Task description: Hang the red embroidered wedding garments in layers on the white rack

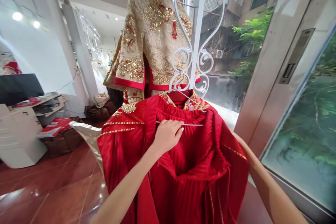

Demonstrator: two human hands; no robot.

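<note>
My left hand (169,134) is closed over the white crossbar of a wire hanger (193,125), in front of a red pleated skirt (191,182). The skirt's gathered waist hangs at the hanger, and its opening sags forward below my hand. Behind it hangs a red jacket (120,129) with gold trim and a patterned stand-up collar. My right forearm (265,178) reaches in from the right, and its hand is hidden behind the jacket's right side. The hanger's hook is up against a white scrolled metal stand (195,42).
A cream jacket with gold sequins (160,38) hangs behind on a pink hanger. Glass doors (301,140) stand close on the right. At left are a white desk (21,136) with a monitor (21,89), brown bags (63,141) and a red-tiled floor (60,192).
</note>
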